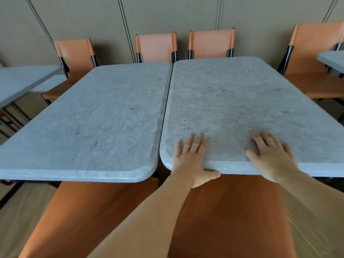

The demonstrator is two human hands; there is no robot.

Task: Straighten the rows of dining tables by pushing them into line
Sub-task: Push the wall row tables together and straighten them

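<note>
2 grey stone-look tables stand side by side w/ a thin gap between: left table (89, 118) and right table (232, 101). I read no brand or writing anywhere. My left hand (191, 159) grips the right table's near edge, fingers flat on top, thumb under the rim. My right hand (270, 155) lies open, palm down on the same top, holding nothing. 4 orange chairs (156, 45) stand behind, near the wall. Another orange chair (232, 211) is below my arms.
</note>
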